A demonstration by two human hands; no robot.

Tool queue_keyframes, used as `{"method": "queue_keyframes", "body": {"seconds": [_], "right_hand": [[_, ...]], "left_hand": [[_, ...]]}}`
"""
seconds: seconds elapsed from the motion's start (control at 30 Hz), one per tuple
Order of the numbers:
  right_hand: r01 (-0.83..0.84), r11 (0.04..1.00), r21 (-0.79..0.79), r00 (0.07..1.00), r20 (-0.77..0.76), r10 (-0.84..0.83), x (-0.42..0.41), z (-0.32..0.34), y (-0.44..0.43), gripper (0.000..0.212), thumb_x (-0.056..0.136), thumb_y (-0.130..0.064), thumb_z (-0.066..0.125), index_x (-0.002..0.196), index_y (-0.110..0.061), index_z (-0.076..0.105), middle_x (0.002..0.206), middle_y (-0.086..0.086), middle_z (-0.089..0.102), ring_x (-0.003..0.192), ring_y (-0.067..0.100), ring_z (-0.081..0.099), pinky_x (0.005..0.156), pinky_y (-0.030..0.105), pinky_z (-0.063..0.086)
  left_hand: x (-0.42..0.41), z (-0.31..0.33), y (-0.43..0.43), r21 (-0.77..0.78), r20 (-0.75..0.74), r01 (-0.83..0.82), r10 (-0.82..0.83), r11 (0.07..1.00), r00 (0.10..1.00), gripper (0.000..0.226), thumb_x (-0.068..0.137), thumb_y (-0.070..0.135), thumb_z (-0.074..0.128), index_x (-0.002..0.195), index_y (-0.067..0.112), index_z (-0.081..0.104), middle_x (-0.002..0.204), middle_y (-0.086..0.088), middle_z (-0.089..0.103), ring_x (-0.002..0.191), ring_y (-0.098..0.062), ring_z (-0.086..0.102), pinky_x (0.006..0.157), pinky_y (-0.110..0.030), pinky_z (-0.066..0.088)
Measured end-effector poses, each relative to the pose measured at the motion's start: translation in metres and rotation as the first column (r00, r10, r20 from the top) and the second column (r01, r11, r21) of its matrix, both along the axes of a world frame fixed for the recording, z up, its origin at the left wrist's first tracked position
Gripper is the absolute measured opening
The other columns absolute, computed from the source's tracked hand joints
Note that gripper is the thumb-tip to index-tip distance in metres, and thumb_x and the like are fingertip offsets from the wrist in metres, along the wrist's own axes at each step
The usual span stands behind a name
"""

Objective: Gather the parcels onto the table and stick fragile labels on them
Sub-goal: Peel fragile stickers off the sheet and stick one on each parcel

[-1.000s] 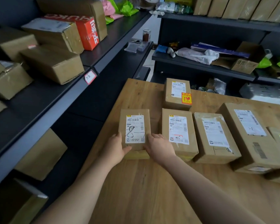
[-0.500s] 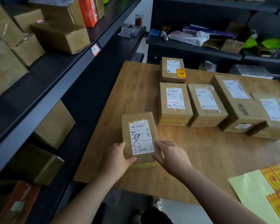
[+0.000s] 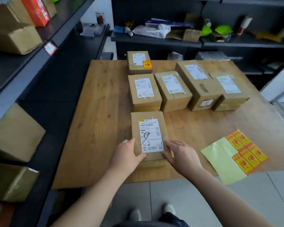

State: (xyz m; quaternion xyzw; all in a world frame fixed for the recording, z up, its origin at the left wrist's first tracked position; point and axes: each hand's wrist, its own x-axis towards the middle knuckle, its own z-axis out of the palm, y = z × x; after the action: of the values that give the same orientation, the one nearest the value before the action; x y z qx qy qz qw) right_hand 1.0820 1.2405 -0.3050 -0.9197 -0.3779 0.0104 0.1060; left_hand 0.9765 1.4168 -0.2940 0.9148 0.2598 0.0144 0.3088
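Parcel room, head view: a dark metal rack [image 3: 44,89] runs down the left w/ plain cardboard boxes [image 3: 15,36] on its levels & one orange-red box [image 3: 36,10] up top. A 2nd dark shelf [image 3: 154,42] at the back carries white cloth, green bags & misc. clutter. Between them stands a wood-plank table [image 3: 97,128], grain & knots showing. On it sits a row [image 3: 184,89] of four taped brown cartons w/ white shipping labels, packed close. Behind the row's left end is a far parcel [image 3: 134,63]. Near the front edge, just in front of the row's left carton, lies the parcel [image 3: 135,128], a flat rectangular carton w/ black marker scrawl on its white label. To its right, apart, a glossy pale-yellow sheet [image 3: 220,161] overhangs the table edge. L hand [image 3: 126,154] grips the parcel's near-left corner, thumb on top. R hand [image 3: 180,154] lies vs. its right edge, fingers near-straight & spread. The hands cover the near corners. Red-yellow stickers [image 3: 246,151] fill part of the sheet, and one fragile label [image 3: 146,64] sits on the far parcel's top.
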Motion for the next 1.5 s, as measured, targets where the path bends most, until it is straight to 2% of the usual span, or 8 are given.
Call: {"method": "queue_keyframes", "body": {"seconds": [0.2, 0.33, 0.43, 0.63, 0.97, 1.2, 1.33, 1.5], "right_hand": [[0.007, 1.000, -0.028, 1.000, -0.023, -0.007, 0.015, 0.002, -0.008, 0.028, 0.091, -0.045, 0.051, 0.105, -0.022, 0.060, 0.099, -0.007, 0.066, 0.098, 0.018, 0.059, 0.072, 0.029, 0.046], [-0.014, 1.000, 0.006, 0.996, -0.092, 0.014, 0.027, 0.002, -0.021, 0.041, 0.093, -0.044, 0.051, 0.126, -0.021, 0.054, 0.122, -0.003, 0.063, 0.117, 0.020, 0.053, 0.090, 0.031, 0.046], [0.046, 0.998, -0.031, 0.992, -0.119, -0.049, 0.049, -0.001, -0.051, 0.054, 0.095, -0.046, 0.048, 0.141, -0.018, 0.044, 0.141, 0.000, 0.050, 0.133, 0.019, 0.041, 0.107, 0.030, 0.033], [0.151, 0.969, -0.195, 0.969, -0.167, -0.184, 0.103, -0.012, -0.145, 0.059, 0.095, -0.043, 0.048, 0.145, -0.014, 0.035, 0.153, 0.002, 0.034, 0.143, 0.019, 0.024, 0.115, 0.029, 0.018], [0.193, 0.868, -0.457, 0.880, -0.310, -0.359, 0.157, -0.059, -0.259, 0.071, 0.093, -0.054, 0.044, 0.151, -0.036, 0.007, 0.161, 0.001, -0.004, 0.147, 0.026, 0.001, 0.117, 0.048, 0.012], [0.160, 0.908, -0.387, 0.940, -0.222, -0.260, 0.134, -0.074, -0.231, 0.062, 0.094, -0.053, 0.038, 0.149, -0.037, 0.014, 0.156, 0.011, 0.012, 0.135, 0.036, 0.021, 0.108, 0.046, 0.023], [0.025, 0.955, -0.297, 0.966, -0.239, -0.099, 0.139, -0.074, -0.223, 0.052, 0.094, -0.049, 0.044, 0.143, -0.041, 0.030, 0.137, 0.010, 0.032, 0.124, 0.031, 0.034, 0.103, 0.042, 0.032], [-0.109, 0.973, -0.204, 0.940, -0.338, 0.034, 0.164, -0.070, -0.211, 0.056, 0.091, -0.043, 0.057, 0.142, -0.036, 0.037, 0.136, 0.004, 0.033, 0.126, 0.024, 0.033, 0.107, 0.037, 0.030]], "left_hand": [[0.018, -0.001, -0.013, 0.010, -0.018, 0.006, -0.006, 1.000, 1.000, 0.057, 0.081, 0.039, 0.070, 0.128, 0.015, 0.050, 0.112, -0.002, 0.057, 0.101, -0.017, 0.054, 0.080, -0.021, 0.042], [0.021, -0.004, -0.021, 0.052, -0.027, -0.026, 0.027, 0.998, 0.999, 0.072, 0.084, 0.038, 0.067, 0.143, 0.010, 0.036, 0.143, -0.004, 0.041, 0.128, -0.021, 0.042, 0.104, -0.029, 0.037], [0.032, 0.003, -0.040, 0.154, 0.044, -0.029, 0.023, 0.988, 0.999, 0.063, 0.088, 0.035, 0.060, 0.141, 0.010, 0.038, 0.148, -0.002, 0.035, 0.133, -0.019, 0.034, 0.108, -0.028, 0.030], [0.073, 0.015, -0.122, 0.186, 0.119, 0.140, -0.164, 0.973, 0.979, 0.056, 0.096, 0.036, 0.048, 0.146, 0.015, 0.034, 0.151, 0.002, 0.032, 0.139, -0.012, 0.026, 0.113, -0.023, 0.019], [0.126, -0.051, -0.238, 0.110, -0.255, 0.410, -0.372, 0.906, 0.892, 0.060, 0.096, 0.040, 0.045, 0.148, 0.016, 0.026, 0.155, 0.000, 0.023, 0.143, -0.019, 0.017, 0.116, -0.035, 0.014], [0.142, -0.085, -0.248, 0.161, -0.421, 0.371, -0.276, 0.915, 0.864, 0.070, 0.096, 0.055, 0.029, 0.152, 0.025, 0.000, 0.159, 0.004, -0.014, 0.146, -0.017, -0.011, 0.117, -0.050, -0.002], [0.145, -0.092, -0.222, 0.242, -0.465, 0.326, -0.186, 0.914, 0.866, 0.074, 0.095, 0.060, 0.022, 0.150, 0.025, -0.011, 0.157, 0.004, -0.022, 0.145, -0.021, -0.017, 0.116, -0.054, -0.007], [0.144, -0.094, -0.210, 0.279, -0.477, 0.357, -0.194, 0.891, 0.857, 0.077, 0.092, 0.065, 0.018, 0.149, 0.027, -0.015, 0.155, 0.004, -0.025, 0.142, -0.023, -0.025, 0.114, -0.057, -0.007]]}}
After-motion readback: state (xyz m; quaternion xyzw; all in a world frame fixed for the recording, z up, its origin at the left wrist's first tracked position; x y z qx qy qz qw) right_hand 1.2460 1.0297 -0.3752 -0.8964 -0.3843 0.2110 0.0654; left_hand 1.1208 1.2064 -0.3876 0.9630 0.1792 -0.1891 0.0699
